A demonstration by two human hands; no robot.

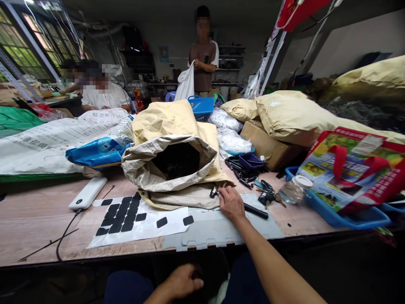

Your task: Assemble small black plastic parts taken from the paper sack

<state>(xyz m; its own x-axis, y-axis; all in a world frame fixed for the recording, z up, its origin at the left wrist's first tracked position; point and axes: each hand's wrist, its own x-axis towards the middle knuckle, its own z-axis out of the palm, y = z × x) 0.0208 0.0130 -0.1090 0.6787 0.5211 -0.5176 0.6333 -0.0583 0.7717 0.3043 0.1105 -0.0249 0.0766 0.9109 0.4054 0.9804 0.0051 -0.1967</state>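
Left hand [185, 279] rests loose and empty near the lap [128, 287]; right hand [233, 204] grasps a black-handled tool [256, 210] over the grey mat [221, 230], beside the sack [167, 118], whose folded rim [136, 169] apparently keeps it open.
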